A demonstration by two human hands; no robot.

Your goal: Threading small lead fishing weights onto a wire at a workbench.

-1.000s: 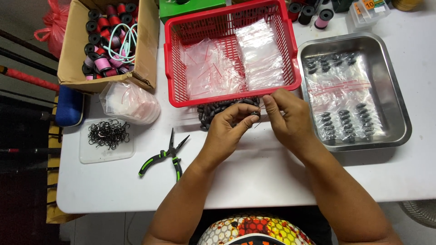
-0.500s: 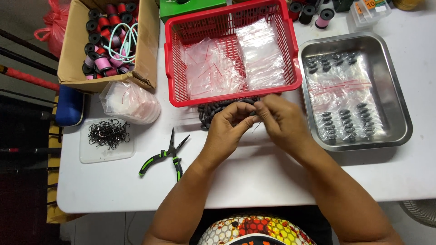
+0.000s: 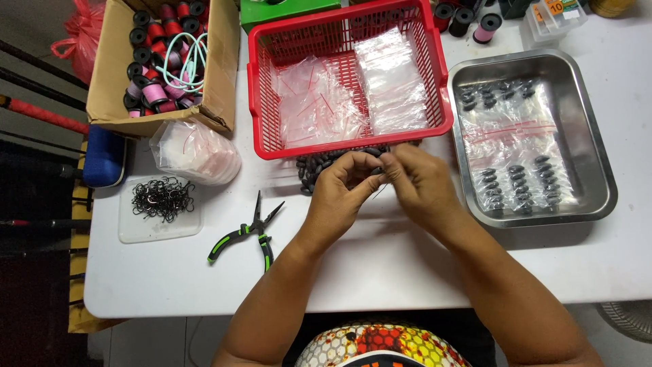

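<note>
My left hand (image 3: 345,185) and my right hand (image 3: 422,182) meet fingertip to fingertip over the white table, just in front of a red plastic basket (image 3: 261,102). Between the fingertips is a small dark piece (image 3: 377,167), pinched by both hands; a thin line seems to hang from it. Right behind the hands lies a pile of small dark oval weights (image 3: 319,167), partly hidden by my fingers. The basket holds clear zip bags (image 3: 353,95).
A steel tray (image 3: 598,143) on the right holds filled clear bags of dark weights. Green-handled pliers (image 3: 248,232) lie left of my arm. Further left are a clear lid with dark hooks (image 3: 161,198), a bag bundle (image 3: 197,151), and a cardboard box of thread spools (image 3: 159,54).
The two hands have drawn closer together and shifted slightly left, fingertips now touching over the small dark piece. Nothing else on the table has moved.
</note>
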